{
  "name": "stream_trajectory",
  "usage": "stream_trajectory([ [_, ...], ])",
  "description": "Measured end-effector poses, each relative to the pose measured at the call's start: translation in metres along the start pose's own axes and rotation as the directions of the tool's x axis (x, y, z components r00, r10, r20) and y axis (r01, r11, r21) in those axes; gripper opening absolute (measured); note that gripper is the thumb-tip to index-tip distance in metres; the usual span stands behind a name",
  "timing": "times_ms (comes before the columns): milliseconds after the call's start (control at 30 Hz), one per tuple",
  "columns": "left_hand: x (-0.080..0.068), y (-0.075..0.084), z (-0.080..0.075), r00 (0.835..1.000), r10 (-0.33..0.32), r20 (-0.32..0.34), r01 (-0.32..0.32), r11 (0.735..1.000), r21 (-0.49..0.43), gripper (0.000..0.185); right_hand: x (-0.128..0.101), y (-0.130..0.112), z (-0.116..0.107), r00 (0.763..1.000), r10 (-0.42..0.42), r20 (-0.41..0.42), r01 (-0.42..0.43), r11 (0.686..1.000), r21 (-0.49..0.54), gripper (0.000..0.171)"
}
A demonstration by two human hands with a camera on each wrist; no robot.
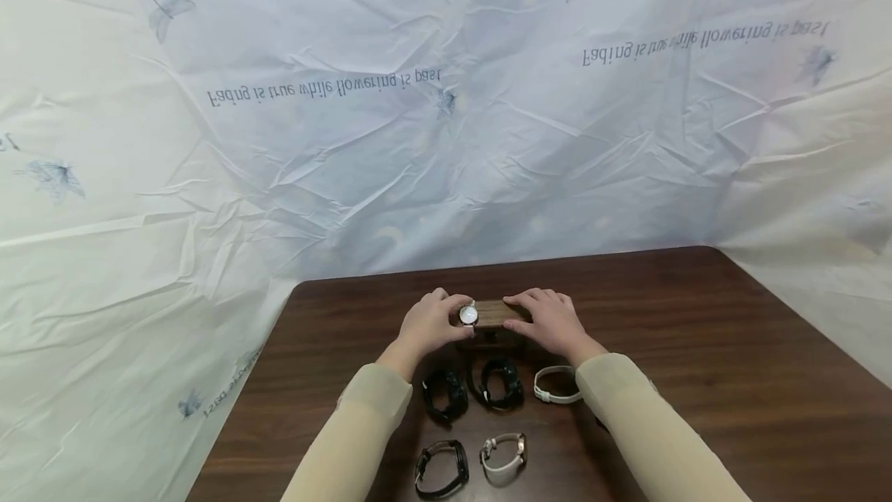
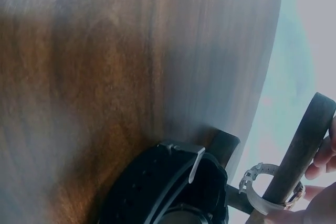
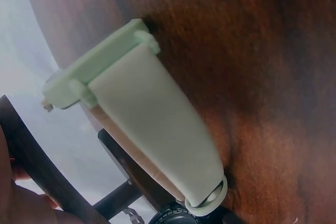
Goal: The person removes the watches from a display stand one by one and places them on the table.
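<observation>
Long beige sleeves [image 1: 369, 424] (snug-fitting), bare hands [image 1: 432, 324].

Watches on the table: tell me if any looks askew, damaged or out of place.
Nothing stands out. Five watches lie in two rows on the table, straps looped and intact. A sixth, the white-faced watch, is pinched by the left hand at the wooden stand, which the right hand steadies.
</observation>
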State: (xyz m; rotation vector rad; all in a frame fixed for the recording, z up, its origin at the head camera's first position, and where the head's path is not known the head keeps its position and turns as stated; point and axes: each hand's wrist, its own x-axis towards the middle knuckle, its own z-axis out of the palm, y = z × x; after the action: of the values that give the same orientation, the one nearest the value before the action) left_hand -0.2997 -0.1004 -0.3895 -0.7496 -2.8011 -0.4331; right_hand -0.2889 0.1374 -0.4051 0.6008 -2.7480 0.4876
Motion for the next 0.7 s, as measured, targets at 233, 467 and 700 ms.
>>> stream_trajectory([
  [233,0.0017,-0.0018,0.0011,1.0,0.022,0.018,-0.022,0.999,0.031,0.053,-0.0004,0.001,0.0005,1.0,0.005,0.002,-0.005,1.0,0.005,0.049],
  [467,0.0024,-0.0032,-0.0007,0.999,0.032,0.037,-0.033,0.999,0.031,0.053,-0.0006,0.0012,0.0009,1.0,0.011,0.007,-0.011,1.0,0.002,0.049],
  [700,0.0015,-0.0031,-0.0062,0.998,0.03,0.061,-0.032,0.999,0.029,0.054,-0.0004,-0.0006,-0.0004,1.0,0.001,0.004,-0.001,1.0,0.002,0.049],
])
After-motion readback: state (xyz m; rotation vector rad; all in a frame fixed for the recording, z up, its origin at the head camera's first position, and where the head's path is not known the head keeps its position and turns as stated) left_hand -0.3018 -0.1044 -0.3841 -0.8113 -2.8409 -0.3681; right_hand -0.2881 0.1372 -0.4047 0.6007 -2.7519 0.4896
